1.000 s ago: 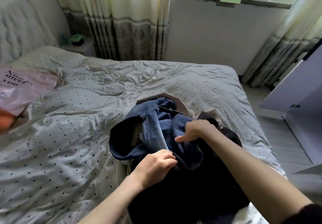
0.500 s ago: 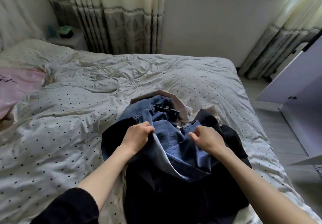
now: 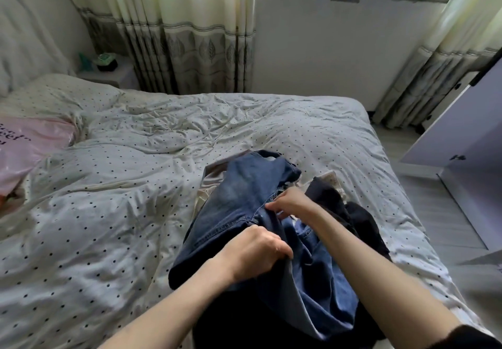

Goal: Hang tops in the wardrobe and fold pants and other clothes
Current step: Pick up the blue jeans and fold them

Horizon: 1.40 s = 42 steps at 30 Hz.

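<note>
A pair of blue jeans (image 3: 239, 202) lies bunched on top of a clothes pile on the bed (image 3: 122, 212). My left hand (image 3: 255, 253) grips a fold of the denim near the middle. My right hand (image 3: 290, 203) pinches the denim edge a little farther away, just right of the left hand. Under the jeans lie dark garments (image 3: 361, 221) and a beige piece (image 3: 214, 174), mostly hidden.
A pink plastic bag (image 3: 30, 144) lies at the bed's left edge. An open wardrobe door (image 3: 461, 131) stands at the right over grey floor. Curtains (image 3: 190, 30) hang behind the bed, and a bedside table (image 3: 108, 72) with small items stands at the back left.
The jeans have been turned over, showing a broad smooth denim panel. My left hand has dropped nearer to me with a new fold; my right hand has shifted toward the jeans' centre.
</note>
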Each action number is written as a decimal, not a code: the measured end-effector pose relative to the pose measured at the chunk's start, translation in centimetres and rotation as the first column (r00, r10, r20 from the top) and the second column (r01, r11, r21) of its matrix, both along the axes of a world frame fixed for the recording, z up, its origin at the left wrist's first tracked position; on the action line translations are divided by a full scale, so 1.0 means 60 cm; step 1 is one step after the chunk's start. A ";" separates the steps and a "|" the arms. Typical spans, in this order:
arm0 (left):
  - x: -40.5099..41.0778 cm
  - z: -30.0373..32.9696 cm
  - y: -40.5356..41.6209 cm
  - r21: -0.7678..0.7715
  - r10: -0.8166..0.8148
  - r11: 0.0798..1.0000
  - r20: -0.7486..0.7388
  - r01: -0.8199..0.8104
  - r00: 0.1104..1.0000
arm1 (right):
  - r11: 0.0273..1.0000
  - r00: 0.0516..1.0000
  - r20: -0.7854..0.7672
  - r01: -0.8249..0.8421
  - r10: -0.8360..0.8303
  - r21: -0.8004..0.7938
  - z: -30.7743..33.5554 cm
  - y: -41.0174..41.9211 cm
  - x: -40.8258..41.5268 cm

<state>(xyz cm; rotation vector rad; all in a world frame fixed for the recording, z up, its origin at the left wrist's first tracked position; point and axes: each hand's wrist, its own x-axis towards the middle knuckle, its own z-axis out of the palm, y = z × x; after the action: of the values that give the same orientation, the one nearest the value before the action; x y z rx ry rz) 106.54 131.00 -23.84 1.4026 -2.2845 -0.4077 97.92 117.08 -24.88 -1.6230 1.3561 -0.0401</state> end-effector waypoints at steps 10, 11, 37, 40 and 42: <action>0.076 0.005 -0.047 0.104 0.425 0.905 -0.297 -0.413 0.855 | 0.973 0.923 0.333 0.224 -0.195 -0.051 0.028 0.015 -0.091; 0.080 0.014 -0.062 0.132 0.438 0.899 -0.249 -0.418 0.864 | 0.970 0.926 0.336 0.217 -0.169 -0.111 0.044 0.015 -0.100; -0.080 -0.058 -0.006 0.347 0.000 0.891 0.647 -0.294 0.763 | 0.945 0.935 -0.353 -0.146 0.034 -0.294 -0.066 0.129 -0.304; -0.109 -0.056 -0.038 0.132 0.112 0.961 0.613 -0.241 0.782 | 0.931 0.947 -0.299 0.002 -0.119 -0.365 -0.085 0.127 -0.332; -0.132 -0.063 -0.055 0.074 0.119 0.978 0.569 -0.195 0.814 | 0.894 0.929 -0.261 0.133 -0.263 -0.427 -0.102 0.131 -0.359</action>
<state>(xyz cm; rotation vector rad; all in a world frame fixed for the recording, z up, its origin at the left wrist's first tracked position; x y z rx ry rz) 98.64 127.68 -27.65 1.9763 -2.5918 -0.0861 76.39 124.93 -31.01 -1.8780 1.8553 -0.2067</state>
